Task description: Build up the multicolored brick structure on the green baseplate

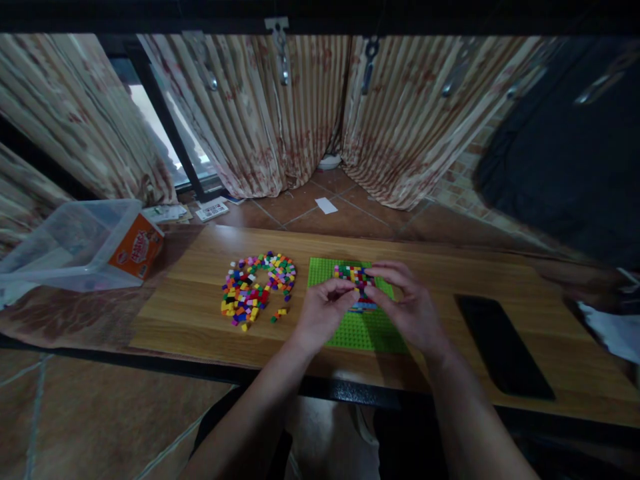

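A block of multicoloured toy building bricks (353, 272) stands on a bright green studded baseplate (367, 333). My left hand (325, 310) reaches over its near left side, thumb and forefinger pinched together; whatever is between the tips is too small to make out. From the right, my right hand (413, 303) comes in with thumb and forefinger curled against the build's right part. Both hands hide much of the build's near side. Left of the baseplate, a pile of loose small bricks (280, 270) in many colours lies spread on the wooden table (195, 293).
A few stray bricks (275, 317) lie between the pile and my left forearm. A black phone-like slab (505, 347) rests on the table's right side. A clear plastic bin (75, 277) with an orange label stands at the far left. Striped curtains (250, 120) hang beyond the table.
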The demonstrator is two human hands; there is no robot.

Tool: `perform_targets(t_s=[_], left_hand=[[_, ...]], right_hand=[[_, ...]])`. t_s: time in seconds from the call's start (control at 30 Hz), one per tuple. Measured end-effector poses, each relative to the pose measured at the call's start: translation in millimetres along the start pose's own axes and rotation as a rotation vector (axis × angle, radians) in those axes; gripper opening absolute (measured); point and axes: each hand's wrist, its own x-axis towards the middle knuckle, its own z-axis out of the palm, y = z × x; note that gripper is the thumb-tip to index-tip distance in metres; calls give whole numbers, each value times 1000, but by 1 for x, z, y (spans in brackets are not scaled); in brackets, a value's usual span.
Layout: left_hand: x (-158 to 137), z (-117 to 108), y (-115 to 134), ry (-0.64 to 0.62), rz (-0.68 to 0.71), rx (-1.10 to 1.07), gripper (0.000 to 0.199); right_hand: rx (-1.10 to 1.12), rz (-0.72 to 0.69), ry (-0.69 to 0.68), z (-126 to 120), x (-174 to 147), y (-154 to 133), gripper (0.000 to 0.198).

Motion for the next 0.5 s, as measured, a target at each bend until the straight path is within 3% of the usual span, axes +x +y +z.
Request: perform_targets(t_s=[0.1,0.2,0.5], left_hand=[[0,2,8,25,-112,-150,20],[-1,1,16,-9,-175,-197,25],[3,-3,11,56,-144,-108,10]], right_hand=[[21,-57,-107,1,-2,-5,25],[13,-64,-109,4,-3,-5,22],[30,-68,-80,7,-1,7,17]])
